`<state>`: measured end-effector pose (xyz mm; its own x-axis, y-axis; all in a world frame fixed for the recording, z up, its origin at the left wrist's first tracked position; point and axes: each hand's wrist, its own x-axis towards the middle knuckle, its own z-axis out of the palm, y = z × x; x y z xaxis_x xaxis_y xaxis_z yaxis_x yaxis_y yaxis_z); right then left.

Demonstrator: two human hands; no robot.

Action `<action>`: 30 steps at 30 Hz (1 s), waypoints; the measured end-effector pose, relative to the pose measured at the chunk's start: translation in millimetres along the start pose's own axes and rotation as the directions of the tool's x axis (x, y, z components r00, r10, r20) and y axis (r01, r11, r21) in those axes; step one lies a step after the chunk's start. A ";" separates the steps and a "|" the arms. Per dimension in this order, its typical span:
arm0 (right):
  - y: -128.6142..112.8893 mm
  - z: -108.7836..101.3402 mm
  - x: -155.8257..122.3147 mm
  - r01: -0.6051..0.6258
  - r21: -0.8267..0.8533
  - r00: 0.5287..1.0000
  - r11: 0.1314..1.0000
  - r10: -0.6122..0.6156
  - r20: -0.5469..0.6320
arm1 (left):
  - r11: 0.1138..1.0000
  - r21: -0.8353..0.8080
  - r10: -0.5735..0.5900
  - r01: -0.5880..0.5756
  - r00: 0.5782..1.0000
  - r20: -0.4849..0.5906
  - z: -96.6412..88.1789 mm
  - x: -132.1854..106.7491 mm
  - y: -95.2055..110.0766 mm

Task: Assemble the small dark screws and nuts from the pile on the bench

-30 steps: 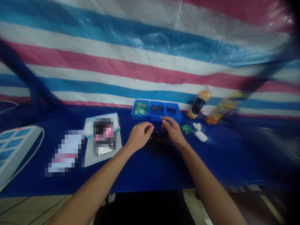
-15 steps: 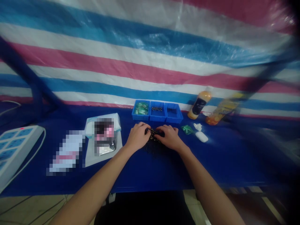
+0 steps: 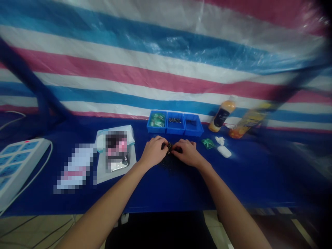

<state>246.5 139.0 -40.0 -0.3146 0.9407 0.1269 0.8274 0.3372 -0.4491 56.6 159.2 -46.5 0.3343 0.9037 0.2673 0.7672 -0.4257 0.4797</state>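
Observation:
Both hands meet over a heap of small brass-coloured and dark parts (image 3: 170, 148) in the middle of the blue table. My left hand (image 3: 155, 151) comes at the heap from the left, its fingers bent and pinched at the edge. From the right, my right hand (image 3: 187, 152) curls its thumb and fingers together by the same parts. What lies between the fingertips is too small to name. Loose black bits (image 3: 168, 165) are scattered just below the hands. Behind them stand three blue bins: the left bin (image 3: 157, 130) has green packets, the middle bin (image 3: 175, 131) small metal parts, the right bin (image 3: 193, 132) dark pieces.
An orange drink bottle (image 3: 221, 116) and a yellow bottle (image 3: 247, 121) stand at the back right. Near them lie a green packet (image 3: 208, 143) and a white earbud case (image 3: 224, 151). A power strip (image 3: 22, 162) and a white packet (image 3: 115, 176) are on the left.
The view has shifted slightly. Both hands stay at the heap, with only small finger movements; the right fingers look more curled in.

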 end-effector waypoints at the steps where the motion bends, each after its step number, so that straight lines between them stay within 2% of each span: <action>1: -0.2 0.8 0.0 0.001 0.000 1.000 1.000 -0.001 -0.009 | 1.000 -0.005 0.004 -0.004 1.000 -0.001 0.2 -0.1 -0.3; 15: -3.8 3.4 -0.3 0.032 -0.005 0.999 0.999 -0.032 0.000 | 0.999 -0.029 0.029 -0.029 1.000 -0.012 0.6 -0.5 -1.9; 23: -3.1 5.0 -0.3 0.035 0.032 0.998 0.999 -0.033 -0.044 | 0.998 -0.040 0.039 -0.040 0.999 -0.022 2.5 -0.4 -3.0; 27: -3.7 3.3 1.5 0.038 0.150 0.994 0.988 -0.023 -0.103 | 0.998 -0.052 0.035 -0.037 0.999 -0.031 2.0 0.9 -2.3; 30: -1.6 1.3 4.3 0.056 0.377 0.988 0.924 0.004 -0.155 | 0.994 -0.088 0.056 -0.061 0.996 -0.066 -0.6 1.1 1.0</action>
<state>243.1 142.5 -39.9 -0.2356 0.9362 0.2608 0.5719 0.3506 -0.7416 57.5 159.7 -45.2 0.3399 0.8737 0.3479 0.6940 -0.4827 0.5342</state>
